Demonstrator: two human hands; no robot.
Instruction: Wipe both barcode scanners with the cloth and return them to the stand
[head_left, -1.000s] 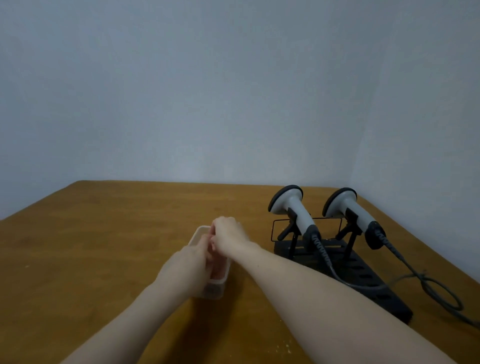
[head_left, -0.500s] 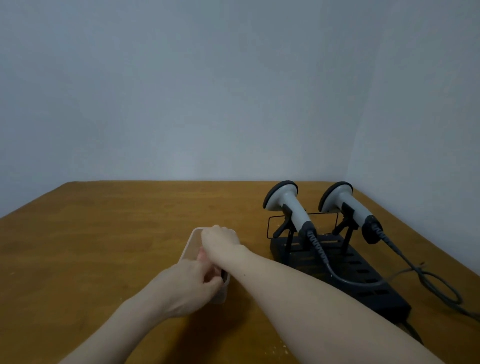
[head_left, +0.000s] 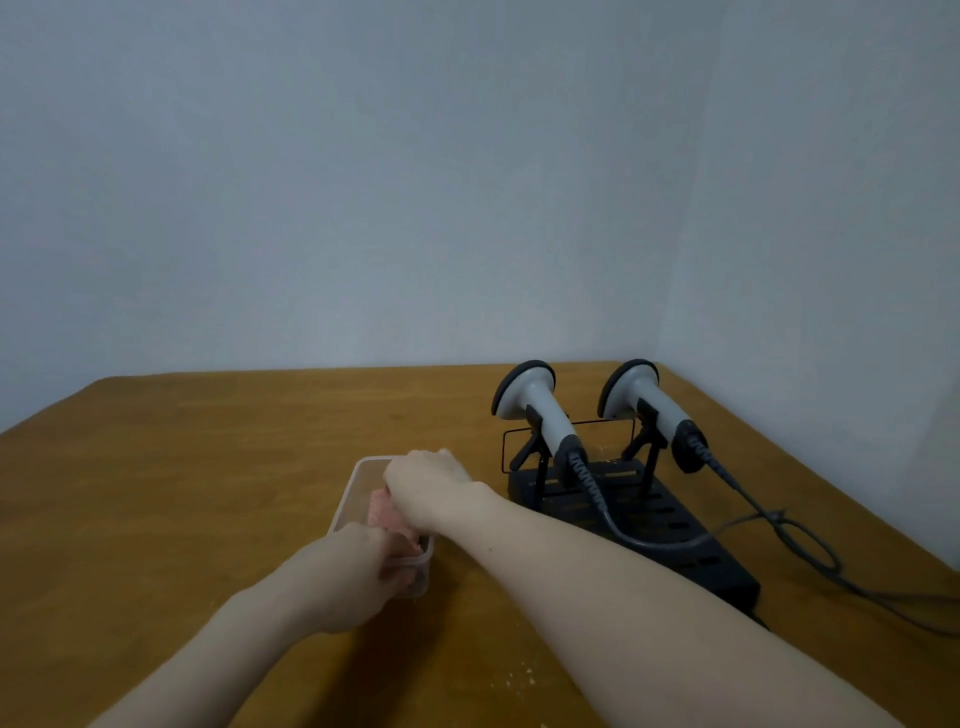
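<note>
Lower centre of frame: left hand (head_left: 347, 577) grips the near end of a clear plastic tub (head_left: 358, 480) on the worktop (head_left: 171, 467), fingers curled round its rim, steadying it. Just right of it, right hand (head_left: 428, 486) reaches down into the tub onto a pink cloth (head_left: 378, 512); its fingers are hidden behind the knuckles, so cannot tell if they pinch the cloth yet. Right of centre: black stand (head_left: 675, 540) with left scanner (head_left: 535, 410) and right scanner (head_left: 649, 405) both docked, heads up, coiled cables trailing off to the lower right. Step in hand, as I judge it: fetching the cloth, no wiping begun. The next move calls for lifting the cloth clear of the tub while the left hand holds it down, then taking one scanner off the stand. No brand, label or writing readable anywhere.
</note>
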